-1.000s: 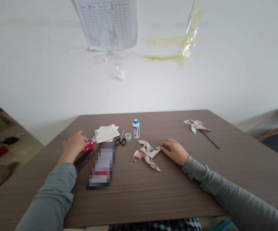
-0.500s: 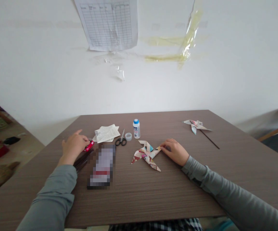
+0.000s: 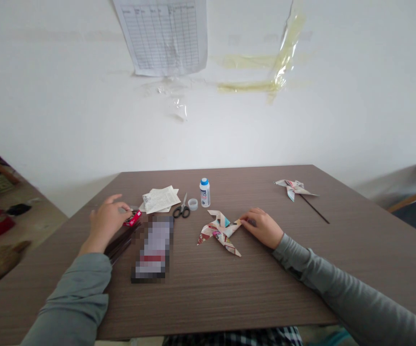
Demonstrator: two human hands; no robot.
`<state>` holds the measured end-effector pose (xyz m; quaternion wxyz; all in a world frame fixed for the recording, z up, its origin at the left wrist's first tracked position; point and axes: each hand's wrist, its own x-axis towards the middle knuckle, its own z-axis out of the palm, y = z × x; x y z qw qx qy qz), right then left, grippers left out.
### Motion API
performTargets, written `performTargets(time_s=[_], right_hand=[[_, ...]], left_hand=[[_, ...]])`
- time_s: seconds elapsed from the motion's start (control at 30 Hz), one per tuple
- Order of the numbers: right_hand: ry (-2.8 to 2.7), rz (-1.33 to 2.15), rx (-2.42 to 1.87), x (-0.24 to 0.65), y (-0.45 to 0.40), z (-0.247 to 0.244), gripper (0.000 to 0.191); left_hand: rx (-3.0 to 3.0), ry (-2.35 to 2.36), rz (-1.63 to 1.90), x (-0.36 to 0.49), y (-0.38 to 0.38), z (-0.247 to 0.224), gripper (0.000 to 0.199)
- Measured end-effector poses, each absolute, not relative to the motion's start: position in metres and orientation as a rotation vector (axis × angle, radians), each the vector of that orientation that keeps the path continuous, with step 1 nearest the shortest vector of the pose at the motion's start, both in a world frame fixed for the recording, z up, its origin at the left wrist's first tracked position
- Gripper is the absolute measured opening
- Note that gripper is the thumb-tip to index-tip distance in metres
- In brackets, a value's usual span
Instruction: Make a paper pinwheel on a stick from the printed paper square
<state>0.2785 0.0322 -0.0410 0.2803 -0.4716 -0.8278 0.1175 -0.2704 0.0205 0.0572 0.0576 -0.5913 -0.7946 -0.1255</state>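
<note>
My right hand (image 3: 262, 227) pinches one blade tip of a printed-paper pinwheel (image 3: 219, 232), which lies on the table without a stick. On the left, my left hand (image 3: 107, 220) is over the near side of a small red box (image 3: 133, 218). Its thumb and index finger come together at the box's edge, while the other fingers stay raised. Whatever lies between those fingertips is too small to make out. Thin dark sticks (image 3: 121, 244) lie in a bundle beside the left wrist, partly hidden by it.
A blurred phone-like slab (image 3: 152, 250) lies between my hands. Behind it are paper sheets (image 3: 160, 199), scissors (image 3: 182, 209), a clear tape roll (image 3: 192, 204) and a blue-capped white bottle (image 3: 205, 193). A pinwheel on a dark stick (image 3: 293, 188) lies at the back right.
My left hand has shifted slightly left and back from the red box, showing more of the box and the sticks. My right hand and the pinwheel have stayed put.
</note>
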Motion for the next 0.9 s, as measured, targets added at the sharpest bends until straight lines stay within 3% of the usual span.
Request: performTargets(time_s=[0.13,0.3,0.67,0.9], right_hand=[[-2.227,0.311,-1.273,0.278,0.031,-0.04,0.019],[-2.224,0.314,-1.27,0.277,0.03,-0.039,0.019],[-2.214,0.337,-1.257,0.277,0.031,-0.039,0.017],[-2.209,0.318,-1.206,0.279,0.033,-0.042,0.017]], left_hand=[[-1.768,-2.48,-0.337,-0.263,0.013,0.059,0.028],[-1.763,-2.432,-0.325,-0.257,0.009,0.061,0.026],[-1.744,-2.53,-0.39,-0.239,0.005,0.067,0.04],[-1.72,-2.552,-0.488,-0.23,0.001,0.071,0.034]])
